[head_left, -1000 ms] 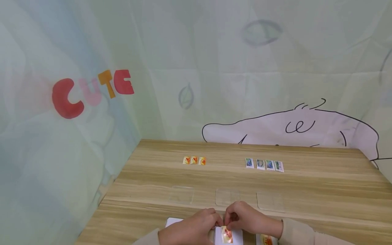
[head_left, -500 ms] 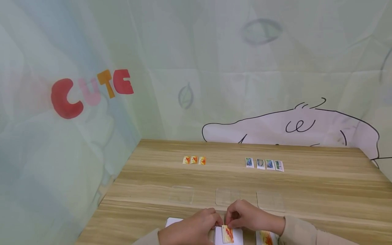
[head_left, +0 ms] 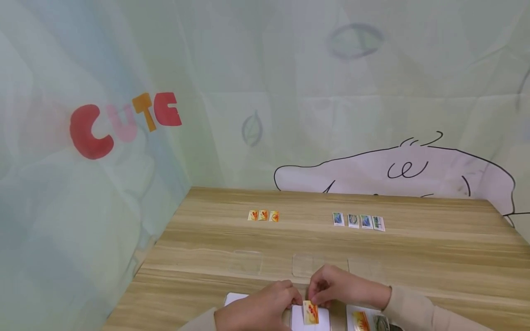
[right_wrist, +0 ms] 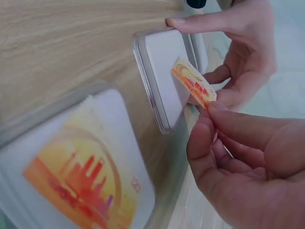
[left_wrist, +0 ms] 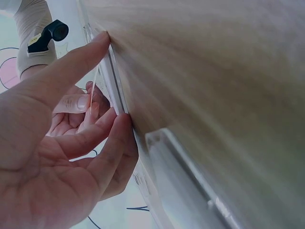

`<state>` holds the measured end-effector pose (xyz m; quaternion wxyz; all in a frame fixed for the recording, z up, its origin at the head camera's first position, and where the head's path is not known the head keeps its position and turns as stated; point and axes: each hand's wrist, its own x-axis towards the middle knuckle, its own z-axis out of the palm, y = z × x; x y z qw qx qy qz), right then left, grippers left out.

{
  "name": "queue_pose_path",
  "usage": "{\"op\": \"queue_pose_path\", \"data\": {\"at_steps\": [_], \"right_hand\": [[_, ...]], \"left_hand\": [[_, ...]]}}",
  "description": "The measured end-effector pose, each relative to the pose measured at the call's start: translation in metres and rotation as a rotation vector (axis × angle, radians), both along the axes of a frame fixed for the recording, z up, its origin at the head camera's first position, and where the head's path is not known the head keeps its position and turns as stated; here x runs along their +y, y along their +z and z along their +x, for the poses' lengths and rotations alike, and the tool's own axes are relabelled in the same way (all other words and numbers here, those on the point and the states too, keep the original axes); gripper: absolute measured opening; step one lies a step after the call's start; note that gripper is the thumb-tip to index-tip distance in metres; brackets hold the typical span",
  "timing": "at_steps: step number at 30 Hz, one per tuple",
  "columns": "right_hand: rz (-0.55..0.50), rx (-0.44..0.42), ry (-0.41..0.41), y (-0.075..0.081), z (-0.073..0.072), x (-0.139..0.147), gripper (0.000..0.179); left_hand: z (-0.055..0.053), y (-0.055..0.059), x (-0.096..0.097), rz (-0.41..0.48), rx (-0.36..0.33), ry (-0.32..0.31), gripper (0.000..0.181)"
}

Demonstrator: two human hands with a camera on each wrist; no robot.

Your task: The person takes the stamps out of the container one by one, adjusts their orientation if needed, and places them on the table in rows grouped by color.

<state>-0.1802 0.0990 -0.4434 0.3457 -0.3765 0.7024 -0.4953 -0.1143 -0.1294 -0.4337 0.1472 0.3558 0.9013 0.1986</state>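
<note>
Both forearms are covered by plain beige sleeves: the left grip (head_left: 257, 307) is left bare beyond the left sleeve (head_left: 201, 321), and the right grip (head_left: 340, 287) beyond the right sleeve (head_left: 418, 309). Behind the right grip, over the cuff, a black camera (left_wrist: 46, 38) is worn, round at one end and marked with a yellow patch (left_wrist: 34, 40).

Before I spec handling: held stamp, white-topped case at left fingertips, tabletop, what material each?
Stamp: likely thin paper, smooth print; perforated edges.
White-topped case: probably plastic, given its clear, shiny rim; top material unclear.
Tabletop: wood or laminate, fairly dull, visible grain.
</note>
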Motion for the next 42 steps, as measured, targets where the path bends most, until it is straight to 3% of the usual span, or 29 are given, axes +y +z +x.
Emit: {"op": "queue_pose_path", "data": {"at_steps": [15,36,42], "right_hand": [[-0.03,-0.137,0.015,0.005,-0.012,0.009,0.015],[0.018,-0.144,-0.059,0.012,-0.026,0.013,0.015],[0.033,-0.148,-0.103,0.015,-0.034,0.016,0.015]], "left_hand": [[-0.001,0.0,0.0,-0.004,0.003,-0.02,0.045],[-0.001,0.001,0.001,-0.033,0.059,-0.044,0.041],[-0.002,0.002,0.001,-0.033,0.022,-0.032,0.042]]}}
